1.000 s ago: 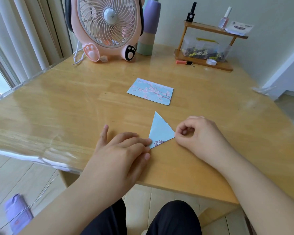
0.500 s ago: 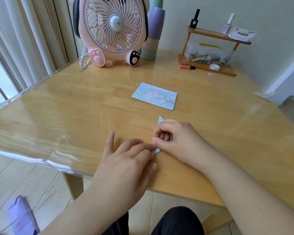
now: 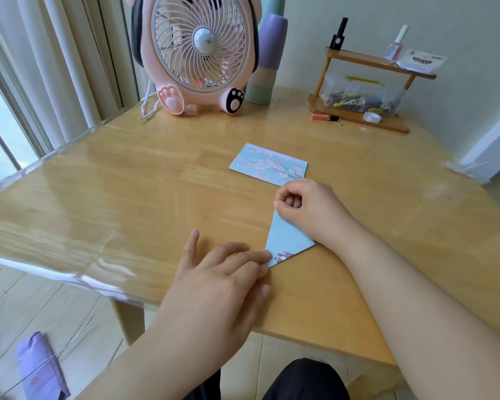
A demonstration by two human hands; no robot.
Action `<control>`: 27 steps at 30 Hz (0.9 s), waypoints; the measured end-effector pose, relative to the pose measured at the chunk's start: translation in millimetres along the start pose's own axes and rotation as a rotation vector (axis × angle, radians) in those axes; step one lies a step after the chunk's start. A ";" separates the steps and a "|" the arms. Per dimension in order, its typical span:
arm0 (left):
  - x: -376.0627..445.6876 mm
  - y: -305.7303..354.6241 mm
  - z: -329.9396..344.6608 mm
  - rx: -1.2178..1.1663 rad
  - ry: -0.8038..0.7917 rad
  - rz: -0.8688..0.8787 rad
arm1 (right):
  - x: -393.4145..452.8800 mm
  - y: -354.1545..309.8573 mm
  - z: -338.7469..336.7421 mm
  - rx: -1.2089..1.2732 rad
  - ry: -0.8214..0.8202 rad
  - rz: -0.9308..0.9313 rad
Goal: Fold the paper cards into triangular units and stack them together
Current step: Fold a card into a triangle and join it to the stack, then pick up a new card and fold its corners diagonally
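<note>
A: Item one?
B: Folded blue paper triangle (image 3: pixel 286 241), flat on the wooden counter (image 3: pixel 127 197), near the front edge, apex pointing away.

A: Hands?
B: Left hand (image 3: pixel 223 281): fingers straight, fingertips pressing the triangle's near-left corner. Right hand (image 3: pixel 309 209): fingers curled, knuckles and thumb bearing down on the triangle's right edge near the apex.

A: Item two?
B: Unfolded card (image 3: pixel 267 164), cherry-blossom print, lying flat just beyond the right hand.

A: Remainder?
B: Pink desk fan (image 3: pixel 199 53) at the back, stacked cups (image 3: pixel 267 59) beside it, wooden shelf rack (image 3: pixel 364 90) to the right.
</note>
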State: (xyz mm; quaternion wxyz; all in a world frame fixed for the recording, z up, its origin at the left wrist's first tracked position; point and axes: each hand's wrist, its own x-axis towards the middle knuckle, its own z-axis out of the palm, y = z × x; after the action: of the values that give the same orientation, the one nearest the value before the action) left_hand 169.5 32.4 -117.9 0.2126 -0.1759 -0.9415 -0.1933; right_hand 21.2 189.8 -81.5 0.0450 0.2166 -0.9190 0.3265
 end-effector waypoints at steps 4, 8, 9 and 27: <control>8.4 1.7 -3.7 0.004 -0.002 -0.017 | 7.5 2.6 -4.0 0.006 -0.030 0.033; 32.7 3.5 -9.1 0.071 -0.105 -0.021 | -14.3 -2.0 -38.7 -0.026 -0.054 -0.078; 41.6 5.4 -10.2 0.095 -0.154 -0.029 | -23.4 -2.9 -50.0 -0.077 -0.108 -0.129; 62.5 -9.3 -19.4 -0.367 0.021 -0.304 | -38.2 -12.6 -41.5 0.213 -0.066 0.052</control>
State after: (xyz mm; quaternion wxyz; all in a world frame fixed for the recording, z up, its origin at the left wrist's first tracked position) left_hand 119.1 31.4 -75.1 0.1551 -0.0658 -0.9040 -0.3930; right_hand 58.6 220.9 -50.3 -0.0169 0.2066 -0.8854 0.4162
